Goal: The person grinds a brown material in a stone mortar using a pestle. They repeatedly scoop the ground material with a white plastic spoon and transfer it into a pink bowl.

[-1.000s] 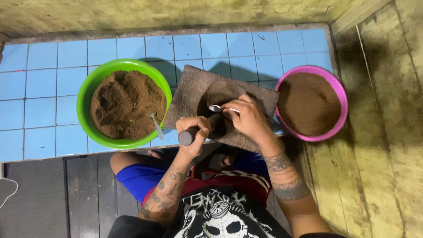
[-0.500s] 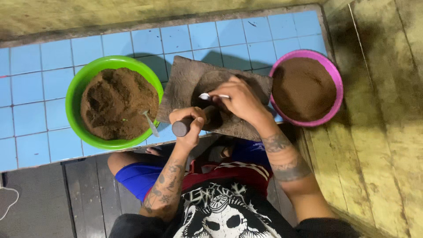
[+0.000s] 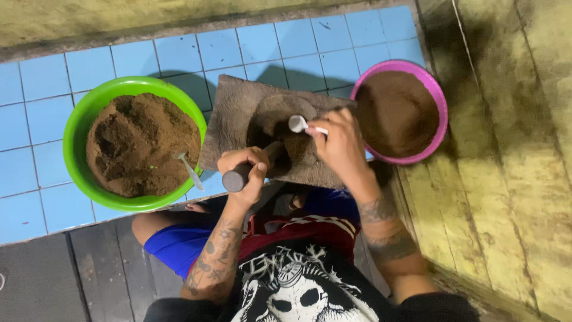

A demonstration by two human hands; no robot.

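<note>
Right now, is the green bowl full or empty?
Nearly full. The green bowl holds a heaped mound of brown powder close to its rim, with a small spoon stuck in the pile.

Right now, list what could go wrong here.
The white spoon in the right hand sits over the brown paste on the grinding slab; paste could drop onto the blue tiles. The roller in the left hand lies by the slab's near edge and might slip off.
</note>
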